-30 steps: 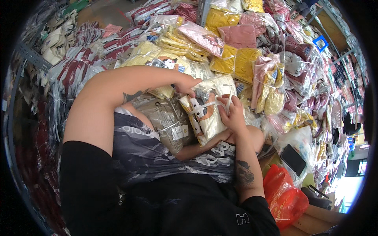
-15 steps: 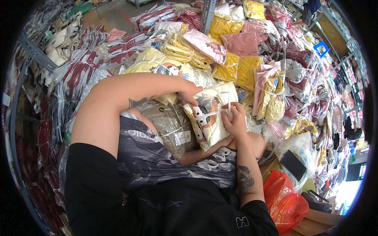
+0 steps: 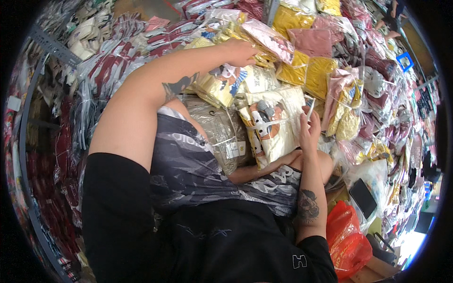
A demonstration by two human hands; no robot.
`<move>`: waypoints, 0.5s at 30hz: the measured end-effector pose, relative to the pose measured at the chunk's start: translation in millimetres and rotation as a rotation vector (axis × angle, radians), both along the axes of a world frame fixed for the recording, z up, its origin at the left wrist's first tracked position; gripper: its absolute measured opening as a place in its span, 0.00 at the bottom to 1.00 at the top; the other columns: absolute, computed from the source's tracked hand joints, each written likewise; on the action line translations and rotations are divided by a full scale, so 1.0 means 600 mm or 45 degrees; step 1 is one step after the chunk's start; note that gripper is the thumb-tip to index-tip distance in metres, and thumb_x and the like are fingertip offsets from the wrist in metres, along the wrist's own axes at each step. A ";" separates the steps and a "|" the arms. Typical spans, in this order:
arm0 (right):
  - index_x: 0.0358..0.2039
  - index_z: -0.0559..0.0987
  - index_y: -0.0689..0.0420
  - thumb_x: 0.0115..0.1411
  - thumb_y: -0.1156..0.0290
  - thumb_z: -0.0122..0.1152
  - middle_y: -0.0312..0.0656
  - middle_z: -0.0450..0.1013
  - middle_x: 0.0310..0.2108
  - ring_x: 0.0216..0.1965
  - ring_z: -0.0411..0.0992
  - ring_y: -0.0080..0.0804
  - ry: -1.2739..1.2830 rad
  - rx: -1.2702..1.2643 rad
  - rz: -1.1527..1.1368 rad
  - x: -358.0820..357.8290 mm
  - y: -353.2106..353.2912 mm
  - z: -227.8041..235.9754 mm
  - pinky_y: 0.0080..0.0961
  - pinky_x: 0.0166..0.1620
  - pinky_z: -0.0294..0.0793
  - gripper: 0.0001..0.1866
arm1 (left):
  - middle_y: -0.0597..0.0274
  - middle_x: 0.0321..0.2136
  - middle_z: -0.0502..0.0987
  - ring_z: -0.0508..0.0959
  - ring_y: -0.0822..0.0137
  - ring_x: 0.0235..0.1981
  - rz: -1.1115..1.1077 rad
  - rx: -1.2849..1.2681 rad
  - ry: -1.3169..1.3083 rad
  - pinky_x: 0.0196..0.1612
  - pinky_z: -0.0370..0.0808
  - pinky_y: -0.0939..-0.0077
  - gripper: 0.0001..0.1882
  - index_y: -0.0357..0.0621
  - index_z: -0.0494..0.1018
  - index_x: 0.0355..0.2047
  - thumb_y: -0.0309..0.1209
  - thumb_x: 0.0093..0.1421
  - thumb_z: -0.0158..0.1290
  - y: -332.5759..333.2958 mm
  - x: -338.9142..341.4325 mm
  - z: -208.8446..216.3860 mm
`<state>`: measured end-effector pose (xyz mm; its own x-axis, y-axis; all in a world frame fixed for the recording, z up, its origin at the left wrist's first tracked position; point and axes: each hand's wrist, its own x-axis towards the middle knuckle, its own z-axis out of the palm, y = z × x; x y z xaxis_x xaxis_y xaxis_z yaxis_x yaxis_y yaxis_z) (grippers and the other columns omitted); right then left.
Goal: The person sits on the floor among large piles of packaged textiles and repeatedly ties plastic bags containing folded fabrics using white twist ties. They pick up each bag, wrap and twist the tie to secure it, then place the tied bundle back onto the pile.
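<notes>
My left hand (image 3: 239, 52) reaches out past my knee over yellow packaged garments (image 3: 222, 88); its fingers are loosely bent and nothing shows in them. In front of my crossed legs lies a cream garment bundle in clear plastic (image 3: 276, 125), printed with a cartoon figure and tied round with a white strap (image 3: 264, 125). Just right of that bundle, my right hand (image 3: 310, 129) is raised with its fingers closed on a thin white strip (image 3: 311, 107). A grey-brown garment in clear plastic (image 3: 214, 129) lies against the bundle's left side.
Mustard garment packs (image 3: 306, 70) and a pink pack (image 3: 310, 42) are heaped beyond. A dark phone (image 3: 363, 198) rests on clear plastic at right, near a red plastic bag (image 3: 348, 240). Metal shelf posts (image 3: 55, 47) stand at left. Another person (image 3: 391, 21) is at the far right.
My left hand has let go of the cream bundle and moved away to the yellow packs. My right hand has drawn back from the bundle with the white strip. The view has shifted.
</notes>
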<state>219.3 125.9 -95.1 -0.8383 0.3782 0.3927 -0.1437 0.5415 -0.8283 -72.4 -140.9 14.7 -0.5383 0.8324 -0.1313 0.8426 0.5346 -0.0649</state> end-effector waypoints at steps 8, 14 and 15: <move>0.59 0.80 0.57 0.70 0.67 0.65 0.41 0.76 0.56 0.57 0.75 0.35 -0.044 0.179 -0.012 0.009 0.013 -0.001 0.31 0.54 0.74 0.19 | 0.53 0.55 0.81 0.81 0.49 0.57 0.391 -0.033 0.148 0.55 0.79 0.46 0.20 0.49 0.76 0.60 0.35 0.69 0.51 -0.102 -0.053 0.023; 0.55 0.83 0.59 0.65 0.68 0.68 0.45 0.77 0.55 0.57 0.76 0.41 -0.011 0.223 -0.093 0.011 0.001 0.003 0.35 0.58 0.75 0.19 | 0.42 0.47 0.83 0.82 0.42 0.52 0.320 -0.176 -0.057 0.54 0.79 0.47 0.17 0.40 0.79 0.49 0.39 0.72 0.50 -0.127 -0.068 -0.029; 0.52 0.84 0.59 0.64 0.68 0.69 0.47 0.77 0.55 0.57 0.76 0.43 -0.001 0.255 -0.109 0.014 0.006 0.000 0.36 0.59 0.75 0.17 | 0.42 0.48 0.82 0.82 0.42 0.52 0.304 -0.161 -0.064 0.54 0.79 0.47 0.17 0.38 0.79 0.49 0.39 0.72 0.52 -0.109 -0.052 -0.021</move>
<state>227.7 129.7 -95.2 -0.8066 0.3626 0.4668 -0.0895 0.7057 -0.7028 -103.4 -206.1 2.2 -0.7076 0.6579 -0.2578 0.6974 0.7090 -0.1049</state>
